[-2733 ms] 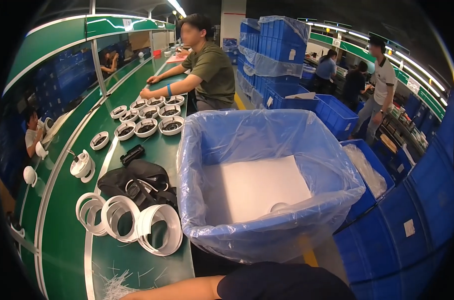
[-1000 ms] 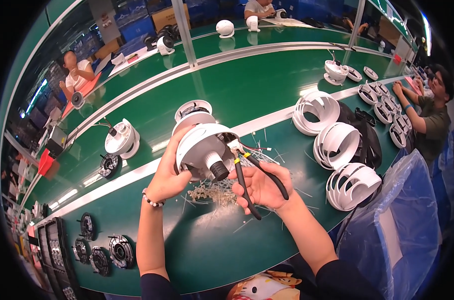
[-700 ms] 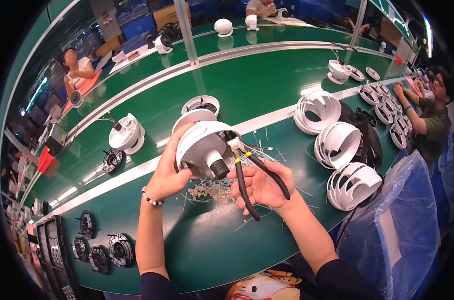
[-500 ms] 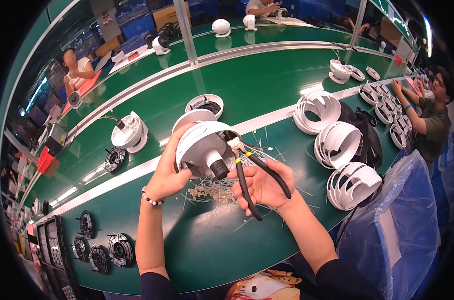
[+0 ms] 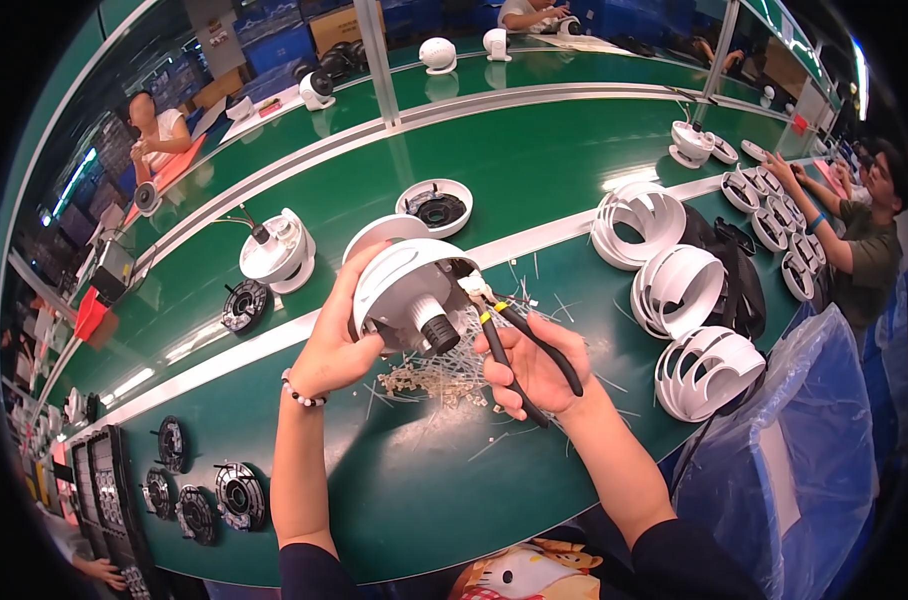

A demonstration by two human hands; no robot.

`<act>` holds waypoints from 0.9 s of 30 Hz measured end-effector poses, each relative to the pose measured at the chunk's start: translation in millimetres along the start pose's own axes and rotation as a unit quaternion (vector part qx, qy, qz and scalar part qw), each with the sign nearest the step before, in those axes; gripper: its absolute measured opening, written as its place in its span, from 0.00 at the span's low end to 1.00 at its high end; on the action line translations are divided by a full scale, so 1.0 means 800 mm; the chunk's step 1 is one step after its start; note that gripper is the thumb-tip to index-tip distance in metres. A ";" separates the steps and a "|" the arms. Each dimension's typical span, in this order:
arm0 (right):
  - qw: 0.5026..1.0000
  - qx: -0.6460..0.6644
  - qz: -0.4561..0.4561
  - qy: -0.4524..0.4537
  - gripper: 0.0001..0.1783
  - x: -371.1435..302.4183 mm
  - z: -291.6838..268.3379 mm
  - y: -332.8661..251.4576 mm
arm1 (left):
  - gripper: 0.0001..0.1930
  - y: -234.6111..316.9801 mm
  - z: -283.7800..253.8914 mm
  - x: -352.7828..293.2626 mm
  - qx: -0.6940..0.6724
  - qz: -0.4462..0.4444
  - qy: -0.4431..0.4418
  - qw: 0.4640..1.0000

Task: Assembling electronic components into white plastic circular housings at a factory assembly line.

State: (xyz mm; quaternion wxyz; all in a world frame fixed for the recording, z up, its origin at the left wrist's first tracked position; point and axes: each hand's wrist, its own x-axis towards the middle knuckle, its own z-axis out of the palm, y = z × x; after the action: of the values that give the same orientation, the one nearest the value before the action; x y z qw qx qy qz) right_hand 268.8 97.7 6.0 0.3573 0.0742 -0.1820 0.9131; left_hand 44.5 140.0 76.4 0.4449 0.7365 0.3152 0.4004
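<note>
My left hand (image 5: 336,348), with a beaded bracelet at the wrist, grips a white rounded camera housing (image 5: 402,282) over the bench. A white post with a black ribbed end (image 5: 439,333) sticks out of its open underside. My right hand (image 5: 554,368) is closed around cutting pliers (image 5: 535,343) with black handles and yellow bands. Their jaws are at the housing's right edge, by some thin wires; what lies between them is too small to tell. Under the housing lies a pile of clipped ties and small pale bits (image 5: 439,380).
White curved shells (image 5: 689,285) stand in stacks at right, beside a plastic-lined bin (image 5: 784,430). Several black round parts (image 5: 239,495) lie at left near a black tray (image 5: 104,490). White assemblies (image 5: 279,250) sit on the green belt (image 5: 534,170). A co-worker (image 5: 864,220) works at far right.
The pliers' handles have come closer together in my right hand. The assemblies on the belt have shifted right. Another person's hand has appeared at the lower left by the tray.
</note>
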 end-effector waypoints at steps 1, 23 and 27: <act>1.000 -0.017 -0.002 0.021 0.30 0.000 0.000 0.000 | 0.38 0.000 0.000 0.000 0.007 -0.001 0.000 1.000; 0.984 -0.132 -0.050 0.111 0.20 0.006 0.006 0.019 | 0.38 -0.021 0.011 0.005 -0.071 -0.023 0.033 0.997; 0.975 -0.166 -0.050 0.138 0.21 0.005 0.006 0.013 | 0.38 -0.020 0.021 0.006 -0.059 -0.025 0.040 0.997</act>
State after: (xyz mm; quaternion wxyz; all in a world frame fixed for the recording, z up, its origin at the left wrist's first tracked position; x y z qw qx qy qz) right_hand 259.3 91.3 8.9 0.4317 -0.1038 -0.2760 0.8524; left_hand 59.5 143.7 59.0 0.4848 0.6842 0.3268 0.4360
